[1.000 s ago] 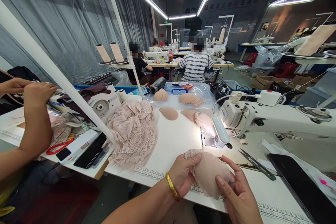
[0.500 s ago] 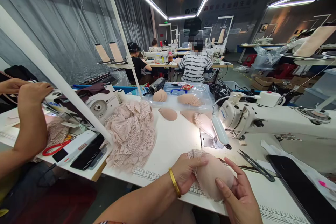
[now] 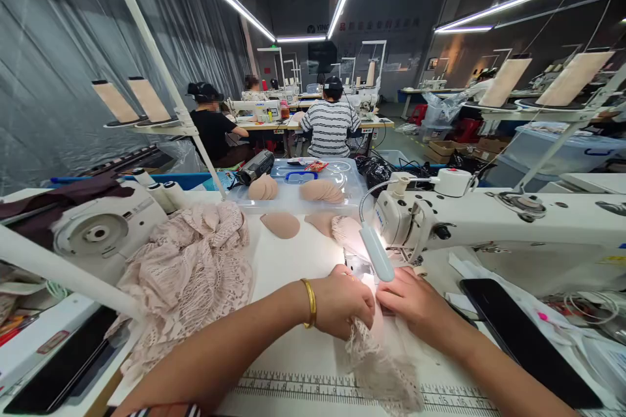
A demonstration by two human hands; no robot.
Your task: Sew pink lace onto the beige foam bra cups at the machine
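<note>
At the sewing machine (image 3: 411, 215), my left hand (image 3: 342, 303), with a gold bangle on its wrist, is closed on a beige lace-covered bra cup (image 3: 379, 332). The cup's lace hangs down over the table's printed ruler. My right hand (image 3: 413, 303) presses its fingers together on the cup's right side, close to the needle area. The lamp head (image 3: 377, 254) and my fingers hide where the cup meets the needle. Behind my hands lies another lace-covered cup (image 3: 348, 231). Bare foam cups (image 3: 280, 225) rest on the white table.
A heap of beige lace (image 3: 190, 273) covers the table's left. Stacked foam cups (image 3: 321, 191) sit on a clear plastic box lid (image 3: 337, 172). A black phone (image 3: 523, 339) lies at right. Thread cones (image 3: 149, 99) stand on a rack; co-workers (image 3: 332, 114) sit ahead.
Both hands have carried the bra cup from the table's front edge up to the sewing machine. The cup's lace now hangs toward me. My view has turned right.
</note>
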